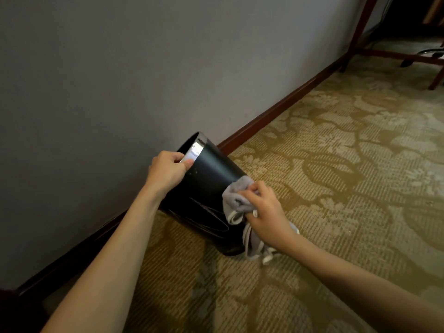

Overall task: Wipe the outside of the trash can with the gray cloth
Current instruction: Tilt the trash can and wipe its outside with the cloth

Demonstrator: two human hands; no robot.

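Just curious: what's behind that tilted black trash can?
Behind the trash can is a gray wall with a dark wooden baseboard. The stretch of baseboard directly behind the can is hidden by it.

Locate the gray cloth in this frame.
In the head view, the gray cloth is just right of centre, gripped by the right hand and pressed against the lower side of the tilted black trash can.
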